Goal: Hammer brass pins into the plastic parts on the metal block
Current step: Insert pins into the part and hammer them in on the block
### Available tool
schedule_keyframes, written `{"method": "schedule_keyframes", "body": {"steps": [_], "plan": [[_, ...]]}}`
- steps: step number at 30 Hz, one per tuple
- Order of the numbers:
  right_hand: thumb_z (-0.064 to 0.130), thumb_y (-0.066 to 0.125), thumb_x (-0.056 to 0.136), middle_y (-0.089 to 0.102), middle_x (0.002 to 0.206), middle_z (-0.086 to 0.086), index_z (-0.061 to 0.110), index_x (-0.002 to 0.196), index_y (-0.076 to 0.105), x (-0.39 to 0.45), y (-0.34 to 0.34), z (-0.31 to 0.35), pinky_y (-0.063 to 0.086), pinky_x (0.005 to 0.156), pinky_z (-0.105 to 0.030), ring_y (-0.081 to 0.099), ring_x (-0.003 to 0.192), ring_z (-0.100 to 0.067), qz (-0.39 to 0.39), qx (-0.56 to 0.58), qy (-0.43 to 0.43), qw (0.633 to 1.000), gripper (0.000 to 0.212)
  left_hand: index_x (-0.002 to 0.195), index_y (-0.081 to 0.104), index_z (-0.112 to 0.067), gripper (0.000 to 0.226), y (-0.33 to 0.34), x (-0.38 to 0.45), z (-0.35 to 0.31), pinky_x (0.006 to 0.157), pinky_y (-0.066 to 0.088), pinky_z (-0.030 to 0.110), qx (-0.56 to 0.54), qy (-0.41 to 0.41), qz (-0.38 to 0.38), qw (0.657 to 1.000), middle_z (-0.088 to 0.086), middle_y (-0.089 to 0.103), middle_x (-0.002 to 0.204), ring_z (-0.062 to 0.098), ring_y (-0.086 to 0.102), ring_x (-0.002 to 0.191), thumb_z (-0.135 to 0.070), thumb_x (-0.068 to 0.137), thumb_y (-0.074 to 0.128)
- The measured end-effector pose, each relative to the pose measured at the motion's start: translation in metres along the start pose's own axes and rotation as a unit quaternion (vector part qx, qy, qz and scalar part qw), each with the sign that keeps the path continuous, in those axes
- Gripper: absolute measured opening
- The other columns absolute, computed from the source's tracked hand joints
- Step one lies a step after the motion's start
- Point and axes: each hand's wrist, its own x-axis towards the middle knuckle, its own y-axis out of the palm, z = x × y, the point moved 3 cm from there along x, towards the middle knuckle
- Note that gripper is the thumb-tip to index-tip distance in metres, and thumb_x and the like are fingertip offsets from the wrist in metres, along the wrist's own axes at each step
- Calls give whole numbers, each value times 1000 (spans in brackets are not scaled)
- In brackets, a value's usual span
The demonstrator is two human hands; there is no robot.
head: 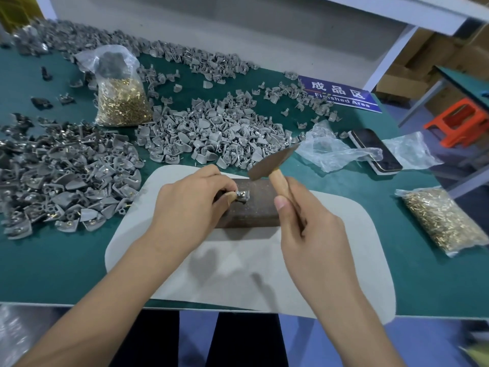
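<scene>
- Nearest, the person's two bare forearms reach in over the front edge of the green-topped workbench (pixel 53 274) and a pale grey rounded mat (pixel 238 266) lying on it.
- On that mat sits the dark brown rectangular metal block (pixel 251 207).
- The left hand (pixel 185 205) has its fingers curled, pinching a small grey plastic part (pixel 242 196) against the block's top near its left end; a pin in it is too small to make out.
- The right hand (pixel 315 229) is wrapped around the wooden handle of a small hammer with a dark metal head (pixel 274 161), the thumb lying along the handle; the head is raised above the block, not touching the part.
- To the right, a clear bag of brass pins (pixel 444 223) lies flat on the bench.
- To the left spreads a heap of darker grey plastic parts (pixel 66 176), some showing brass.
- Just beyond the mat lies a heap of lighter grey plastic parts (pixel 206 136).
- Behind it to the left stands a second, upright clear bag of brass pins (pixel 121 102).
- Right of the heap, crumpled clear plastic (pixel 330 149) partly covers a dark-screened phone (pixel 375 149).
- Farther back, a blue sign reading "Finished Area" (pixel 344 94) rests among more scattered parts.
</scene>
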Motion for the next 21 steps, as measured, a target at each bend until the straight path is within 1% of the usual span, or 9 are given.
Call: {"method": "schedule_keyframes", "body": {"steps": [2, 3, 5, 7, 11, 13, 15, 18, 21], "plan": [[46, 41, 104, 66, 82, 19, 48, 138, 51, -3, 1, 3, 49, 65, -35, 57, 70, -10, -25, 3, -3, 1000, 36, 94, 66, -41, 9, 0, 0, 0, 60, 42, 28, -3, -4, -2, 1000, -16, 56, 96, 8, 61, 85, -44, 96, 57], [47, 40, 103, 70, 85, 16, 49, 139, 49, -4, 2, 4, 51, 66, -37, 61, 72, -14, -20, -11, -3, 1000, 38, 94, 66, -41, 9, 0, 0, 0, 61, 43, 28, -3, -4, -2, 1000, -16, 56, 97, 8, 61, 85, -44, 96, 58], [48, 38, 101, 73, 88, 5, 48, 138, 47, -4, 6, 3, 53, 67, -44, 66, 79, -29, 30, -62, 4, 998, 37, 97, 67, -41, 9, 0, -1, 0, 62, 45, 30, -4, -1, -1, 1000, -16, 57, 98, 8, 61, 87, -45, 96, 58], [46, 40, 102, 71, 82, -2, 45, 136, 48, -2, 6, 0, 52, 66, -47, 64, 79, -35, 67, -91, 13, 993, 35, 98, 67, -40, 9, 1, 0, 0, 62, 44, 29, -3, -2, -4, 1000, -16, 56, 98, 8, 61, 87, -45, 95, 59], [45, 41, 103, 60, 70, 9, 40, 133, 53, 2, -5, 0, 48, 61, -44, 52, 63, -21, -2, -39, -7, 999, 32, 95, 66, -41, 7, 3, 0, 1, 59, 42, 28, -7, -2, -9, 1000, -18, 54, 96, 7, 60, 85, -44, 95, 59], [45, 40, 104, 66, 78, 10, 39, 138, 53, -1, -5, 4, 47, 61, -42, 52, 64, -16, -37, -8, -24, 999, 36, 93, 65, -42, 5, 4, -2, 2, 57, 39, 25, -11, -5, -13, 1000, -19, 54, 94, 5, 60, 82, -43, 95, 61], [43, 42, 105, 73, 90, 8, 40, 139, 50, -5, 1, 9, 50, 62, -39, 62, 72, -19, -23, -16, -28, 999, 36, 93, 65, -42, 3, 5, -4, 2, 55, 41, 25, -15, -11, -18, 1000, -19, 54, 94, 4, 61, 79, -43, 94, 63], [47, 38, 103, 70, 83, 1, 42, 133, 47, -7, 7, 6, 52, 63, -44, 65, 79, -33, 43, -105, 0, 993, 32, 95, 66, -43, 4, 5, -4, 2, 53, 41, 25, -4, -12, -20, 1000, -20, 56, 94, 5, 63, 78, -45, 93, 66], [52, 33, 100, 71, 83, 5, 45, 135, 48, -1, -2, 4, 51, 62, -43, 65, 79, -30, 23, -89, 16, 996, 39, 95, 67, -43, 6, 4, -2, 1, 54, 42, 25, -3, -11, -21, 1000, -21, 57, 95, 5, 63, 80, -47, 92, 64]]}}
